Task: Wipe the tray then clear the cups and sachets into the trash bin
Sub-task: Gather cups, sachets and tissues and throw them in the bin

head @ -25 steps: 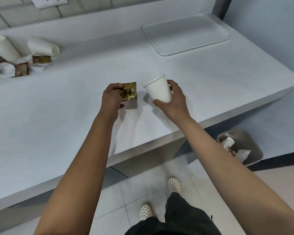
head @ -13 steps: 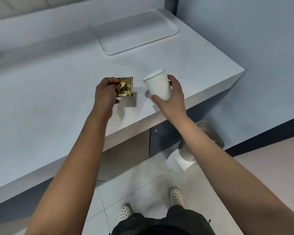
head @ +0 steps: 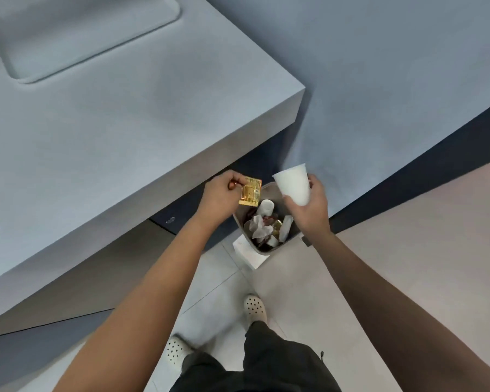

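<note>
No legible text in this view. The gold sachet (head: pixel 249 192), pinched in the left hand (head: pixel 219 195), carries printed markings and a small pale label patch on its face, but the print is too small and blurred to read; no brand, word or number can be made out. The white paper cup (head: pixel 293 185), held in the right hand (head: pixel 311 206), has a plain wall with no print showing. The wrappers lying in the trash bin (head: pixel 267 251) show brown and gold colour only, no readable lettering. The counter (head: pixel 119 131) and the tray (head: pixel 77 32) on it bear no visible marks or signs.
</note>
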A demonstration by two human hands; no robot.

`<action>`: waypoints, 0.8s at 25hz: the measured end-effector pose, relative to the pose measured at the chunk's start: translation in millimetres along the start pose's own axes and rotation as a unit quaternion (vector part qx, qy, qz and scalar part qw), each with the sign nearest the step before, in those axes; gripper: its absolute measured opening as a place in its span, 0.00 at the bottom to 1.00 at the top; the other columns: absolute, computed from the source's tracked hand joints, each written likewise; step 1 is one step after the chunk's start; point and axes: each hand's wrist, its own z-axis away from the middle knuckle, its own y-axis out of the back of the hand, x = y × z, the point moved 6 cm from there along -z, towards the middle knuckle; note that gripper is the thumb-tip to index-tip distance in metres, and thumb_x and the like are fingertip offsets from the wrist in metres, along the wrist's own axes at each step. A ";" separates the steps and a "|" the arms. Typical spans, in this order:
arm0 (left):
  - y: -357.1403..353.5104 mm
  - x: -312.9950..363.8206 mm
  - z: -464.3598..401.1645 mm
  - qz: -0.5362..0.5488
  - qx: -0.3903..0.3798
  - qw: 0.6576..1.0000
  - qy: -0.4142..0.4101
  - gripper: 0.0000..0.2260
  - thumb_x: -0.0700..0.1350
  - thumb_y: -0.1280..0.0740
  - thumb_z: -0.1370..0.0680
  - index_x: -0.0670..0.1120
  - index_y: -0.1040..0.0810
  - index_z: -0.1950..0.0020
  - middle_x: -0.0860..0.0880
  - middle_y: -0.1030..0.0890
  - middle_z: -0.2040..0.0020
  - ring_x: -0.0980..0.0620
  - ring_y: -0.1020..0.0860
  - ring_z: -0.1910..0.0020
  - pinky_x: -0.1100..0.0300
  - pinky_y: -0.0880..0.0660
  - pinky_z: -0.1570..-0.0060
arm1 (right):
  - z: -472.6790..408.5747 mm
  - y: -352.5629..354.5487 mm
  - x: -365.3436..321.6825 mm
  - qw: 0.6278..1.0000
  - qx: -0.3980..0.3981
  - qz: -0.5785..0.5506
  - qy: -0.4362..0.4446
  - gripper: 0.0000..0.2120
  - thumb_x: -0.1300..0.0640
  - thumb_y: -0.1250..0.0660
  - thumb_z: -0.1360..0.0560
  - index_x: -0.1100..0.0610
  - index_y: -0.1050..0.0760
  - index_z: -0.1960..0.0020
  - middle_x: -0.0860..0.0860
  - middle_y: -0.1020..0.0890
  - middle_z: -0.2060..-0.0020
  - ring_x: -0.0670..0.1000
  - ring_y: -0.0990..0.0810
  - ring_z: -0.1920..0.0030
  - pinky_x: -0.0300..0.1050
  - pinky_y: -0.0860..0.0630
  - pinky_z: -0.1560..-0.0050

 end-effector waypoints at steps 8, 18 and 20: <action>-57.6 -46.8 -14.0 -0.097 -0.136 0.983 0.082 0.18 0.34 0.41 0.22 0.47 0.24 0.35 0.49 0.24 0.34 0.46 0.23 0.39 0.58 0.26 0.42 | -2.1 -26.9 84.5 0.987 -0.041 0.003 -0.158 0.30 0.59 0.29 0.31 0.59 0.35 0.32 0.57 0.24 0.41 0.57 0.24 0.43 0.42 0.30 0.53; -43.4 -86.1 -10.9 -0.053 -0.108 0.983 0.137 0.15 0.37 0.40 0.22 0.47 0.23 0.37 0.47 0.22 0.38 0.49 0.24 0.38 0.52 0.28 0.38 | -15.1 -64.6 93.4 0.985 -0.078 0.058 -0.142 0.37 0.59 0.30 0.32 0.57 0.42 0.27 0.58 0.34 0.31 0.59 0.34 0.31 0.56 0.32 0.33; -40.4 -90.5 -9.4 -0.052 -0.104 0.983 0.139 0.15 0.36 0.40 0.22 0.47 0.23 0.38 0.48 0.21 0.41 0.49 0.24 0.39 0.50 0.28 0.38 | -11.8 -65.3 90.0 0.985 -0.080 0.063 -0.141 0.33 0.62 0.33 0.30 0.60 0.42 0.27 0.59 0.36 0.30 0.59 0.36 0.30 0.53 0.34 0.31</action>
